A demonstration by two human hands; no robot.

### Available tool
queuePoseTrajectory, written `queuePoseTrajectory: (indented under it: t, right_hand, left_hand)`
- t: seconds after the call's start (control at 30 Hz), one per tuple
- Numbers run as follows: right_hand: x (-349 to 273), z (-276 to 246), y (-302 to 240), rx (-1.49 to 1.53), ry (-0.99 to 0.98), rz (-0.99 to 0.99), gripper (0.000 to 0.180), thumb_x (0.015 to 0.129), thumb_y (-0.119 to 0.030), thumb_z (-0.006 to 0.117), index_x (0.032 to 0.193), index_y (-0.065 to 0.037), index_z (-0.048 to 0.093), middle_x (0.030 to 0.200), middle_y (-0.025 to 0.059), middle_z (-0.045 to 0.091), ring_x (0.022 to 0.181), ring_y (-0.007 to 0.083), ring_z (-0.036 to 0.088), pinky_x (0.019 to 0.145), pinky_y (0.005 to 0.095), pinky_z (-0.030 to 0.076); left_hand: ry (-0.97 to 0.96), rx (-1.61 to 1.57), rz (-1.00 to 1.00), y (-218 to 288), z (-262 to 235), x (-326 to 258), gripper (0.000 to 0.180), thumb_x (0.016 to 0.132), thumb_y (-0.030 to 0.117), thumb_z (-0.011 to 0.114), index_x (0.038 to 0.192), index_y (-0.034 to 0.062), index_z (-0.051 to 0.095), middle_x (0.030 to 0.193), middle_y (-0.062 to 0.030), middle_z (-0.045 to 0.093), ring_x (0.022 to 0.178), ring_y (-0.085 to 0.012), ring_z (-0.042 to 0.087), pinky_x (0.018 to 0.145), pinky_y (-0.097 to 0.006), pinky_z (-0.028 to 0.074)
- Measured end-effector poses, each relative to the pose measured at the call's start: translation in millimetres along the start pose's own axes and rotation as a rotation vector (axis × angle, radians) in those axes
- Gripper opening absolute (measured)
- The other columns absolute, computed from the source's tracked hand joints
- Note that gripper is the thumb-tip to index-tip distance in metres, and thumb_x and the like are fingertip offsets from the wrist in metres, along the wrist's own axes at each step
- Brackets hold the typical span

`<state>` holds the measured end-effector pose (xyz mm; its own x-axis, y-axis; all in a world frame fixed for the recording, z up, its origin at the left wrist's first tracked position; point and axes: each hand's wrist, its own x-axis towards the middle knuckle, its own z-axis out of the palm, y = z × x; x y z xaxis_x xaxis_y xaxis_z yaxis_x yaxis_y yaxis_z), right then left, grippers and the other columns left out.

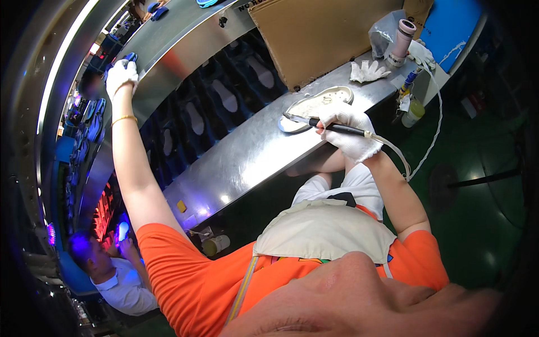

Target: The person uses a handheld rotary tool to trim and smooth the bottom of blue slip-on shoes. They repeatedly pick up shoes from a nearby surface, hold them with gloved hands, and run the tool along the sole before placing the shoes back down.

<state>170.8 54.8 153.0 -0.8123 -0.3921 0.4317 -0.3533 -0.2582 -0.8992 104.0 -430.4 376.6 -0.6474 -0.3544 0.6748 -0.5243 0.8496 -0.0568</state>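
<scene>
The right hand point(348, 126), in a white knit glove with some fingertips bare, is closed around a slim black-handled pen-like tool point(345, 130); its cord trails off past the wrist. The tool's metal end lies over the rim of a cream clog-style shoe point(314, 104), which sits on a long brushed-metal worktop point(241, 160), toward its right end, between near and far edges. The left hand point(122, 73), also white-gloved, reaches far out to a small blue shoe-like piece point(131, 57) at the near edge of a grey-green conveyor belt point(185, 28); whether its fingers pinch that piece or merely touch it, I cannot tell.

The step in hand seems to be reaching the belt while the tool is kept at the shoe. The next move appears to call for a sure left grip and a steady tool tip.

Farther out, along the worktop's far edge, stand a brown cardboard panel point(314, 39), an empty white glove point(368, 72) and, near the right-hand corner, a pale pink cylindrical bottle point(403, 40).
</scene>
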Motion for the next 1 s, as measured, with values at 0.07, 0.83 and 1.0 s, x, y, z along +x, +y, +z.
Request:
queuePoseTrajectory:
  t: [0.07,0.83,1.0]
  right_hand:
    - [-1,1,-3,-0.052,-0.036,0.009,0.015,0.073,0.012,0.064,0.082,0.0,0.062,0.084,0.0054,0.063,0.083,0.013,0.063,0.077,0.0266,0.053]
    - [-8,0,13,-0.011,0.133,0.095,0.03,0.076,0.006,0.062,0.105,0.001,0.057,0.093,0.0075,0.063,0.082,0.0131,0.064,0.076,0.0239,0.051]
    - [-5,-4,21,-0.058,0.143,-0.068,0.028,0.08,0.002,0.063,0.106,-0.001,0.056,0.092,0.0065,0.062,0.081,0.0113,0.059,0.075,0.0247,0.048]
  left_hand:
    - [-0.025,-0.038,0.053,-2,-12,-10,0.04,0.088,0.042,0.042,0.108,0.0149,0.063,0.107,-0.0171,0.062,0.101,-0.0328,0.059,0.089,-0.039,0.045]
    - [-0.214,-1.741,0.019,82,-48,-147,0.035,0.082,0.013,0.065,0.112,0.0001,0.056,0.105,-0.012,0.064,0.088,-0.0189,0.063,0.082,-0.031,0.049]
    - [-1.033,-2.279,-0.244,117,-1,-248,0.049,0.088,0.032,0.055,0.12,-0.0049,0.049,0.109,-0.0201,0.06,0.101,-0.0297,0.06,0.089,-0.041,0.049]
